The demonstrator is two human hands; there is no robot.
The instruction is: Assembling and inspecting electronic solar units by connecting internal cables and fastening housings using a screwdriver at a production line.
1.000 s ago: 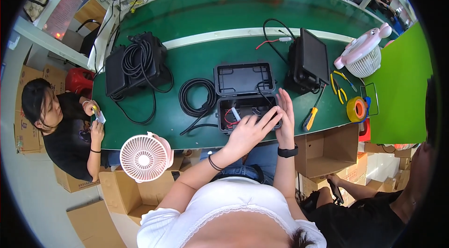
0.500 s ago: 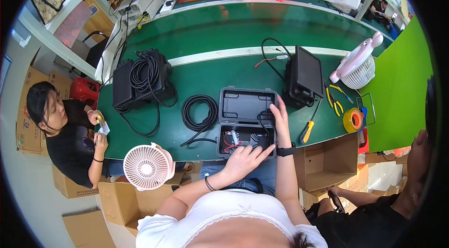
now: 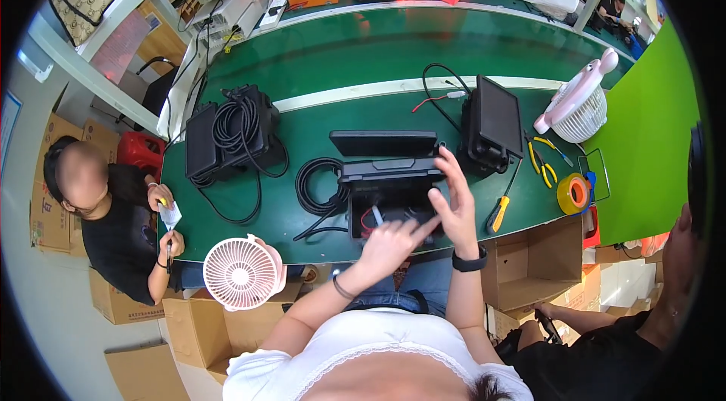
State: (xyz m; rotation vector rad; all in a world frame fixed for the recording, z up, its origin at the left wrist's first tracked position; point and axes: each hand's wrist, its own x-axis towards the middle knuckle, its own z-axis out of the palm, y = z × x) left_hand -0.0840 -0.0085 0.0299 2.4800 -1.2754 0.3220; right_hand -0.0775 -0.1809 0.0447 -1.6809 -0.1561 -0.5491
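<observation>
A dark plastic case (image 3: 349, 212) stands at the table's near edge in front of me. Its lid (image 3: 393, 168) is tilted up, and a flat black panel (image 3: 384, 143) shows behind it. Inside the case lie red wires and a white connector (image 3: 377, 215); much of the rest is in shadow. My left hand (image 3: 392, 250) is over the case's front edge, fingers stretched toward the inside, with nothing visible in them. At the lid's right end, my right hand (image 3: 457, 208) is raised with fingers and thumb apart. Its fingertips are close to the lid; whether they touch it cannot be told.
A coiled black cable (image 3: 318, 188) lies left of the case. Similar black units stand left (image 3: 234, 133) and right (image 3: 490, 125). Farther right are pliers (image 3: 541, 163), a screwdriver (image 3: 497, 213), yellow tape (image 3: 572, 194) and a fan (image 3: 578, 110). A pink fan (image 3: 242, 272) is near left; people sit on both sides.
The lid has swung up from lying back, bringing the black panel behind it into view. My right hand has spread and moved slightly off the case's right side. The person on the left has turned.
</observation>
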